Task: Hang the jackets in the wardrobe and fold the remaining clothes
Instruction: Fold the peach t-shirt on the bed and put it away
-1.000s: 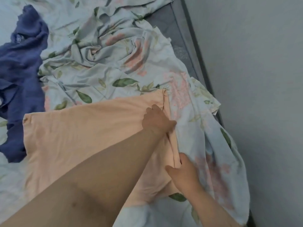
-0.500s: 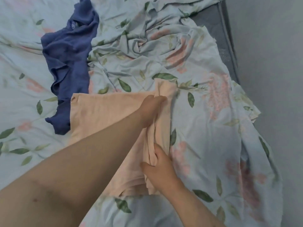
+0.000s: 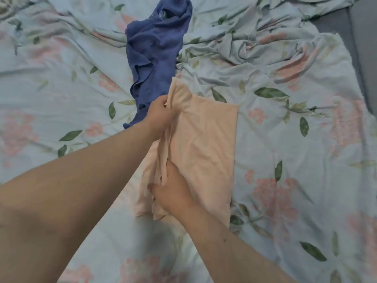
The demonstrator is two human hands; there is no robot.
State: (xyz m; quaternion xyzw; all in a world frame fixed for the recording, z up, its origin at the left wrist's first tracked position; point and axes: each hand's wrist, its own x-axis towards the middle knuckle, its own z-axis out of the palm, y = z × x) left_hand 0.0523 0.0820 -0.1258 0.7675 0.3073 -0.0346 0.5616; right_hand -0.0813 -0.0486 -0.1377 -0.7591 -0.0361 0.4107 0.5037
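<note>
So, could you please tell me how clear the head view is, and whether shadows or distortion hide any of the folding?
Head view: soft, even light without glare; the arms cast a faint shadow on the floral sheet; the whole frame is slightly soft; wide-angle stretch swells the near forearms; left hand and right hand both show a readable grip on the peach garment; blue garment visible.

blue garment [image 3: 155, 48] bunched just beyond peach cloth [image 3: 204, 144], rumpled bedsheet [image 3: 285, 139] open rightward
</note>
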